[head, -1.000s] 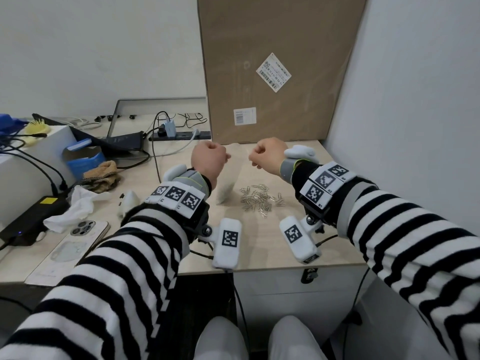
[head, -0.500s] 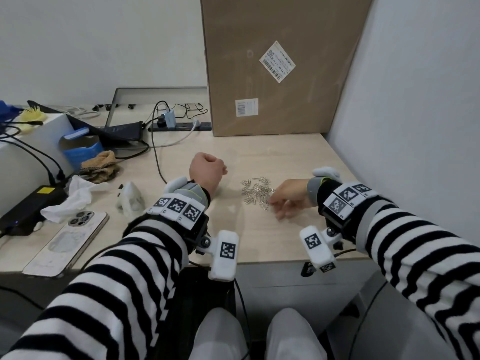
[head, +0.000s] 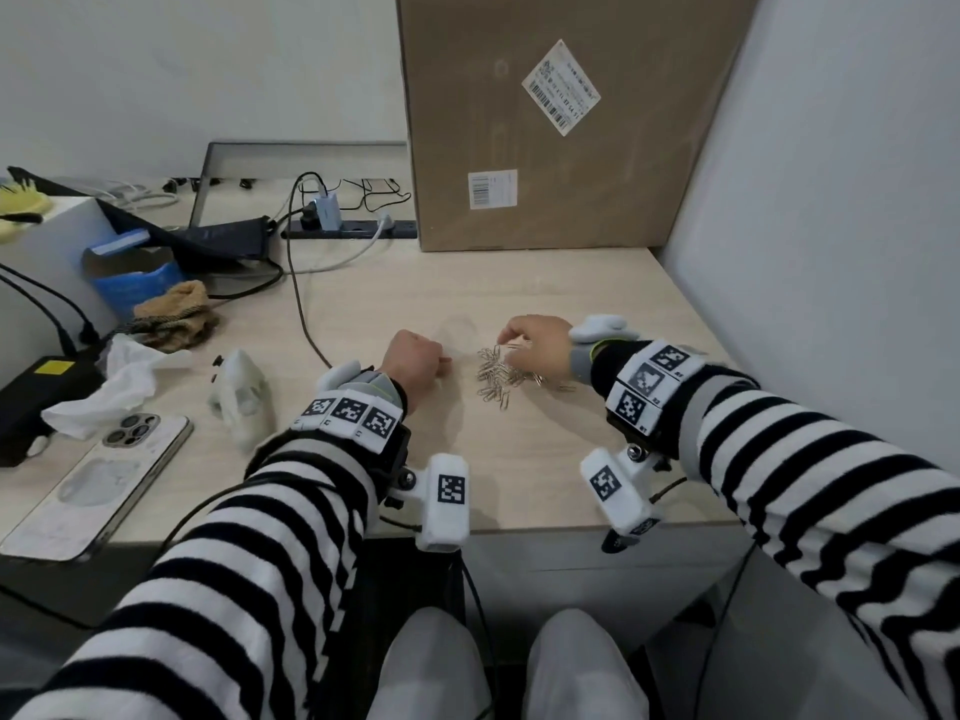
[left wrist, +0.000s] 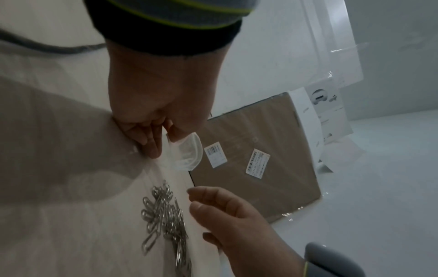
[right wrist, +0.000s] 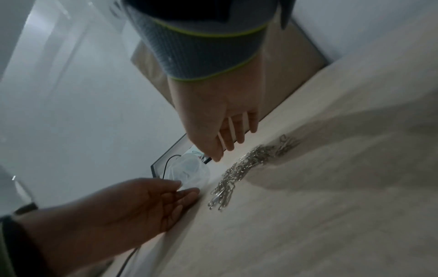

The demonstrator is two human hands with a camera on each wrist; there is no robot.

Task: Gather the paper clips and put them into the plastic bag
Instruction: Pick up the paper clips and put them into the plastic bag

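Now the left hand [head: 415, 358] pinches the plastic bag [left wrist: 188, 153]; right hand [head: 535, 345], fingers loosely curled, hovers over paper clips [head: 501, 376]

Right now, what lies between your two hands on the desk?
Head view: the paper clips beside the right hand, and the clear bag pinched by the left hand.

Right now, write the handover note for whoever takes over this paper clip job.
Left hand: pinches the edge of the clear plastic bag, just left of the pile.
Right hand: fingers down at the far side of the pile; whether it pinches a clip is unclear.
Paper clips: one loose heap on the table, between the hands.
Done: clips gathered into a heap, bag in hand.
Left: no clips visible in the bag; move the whole heap in.
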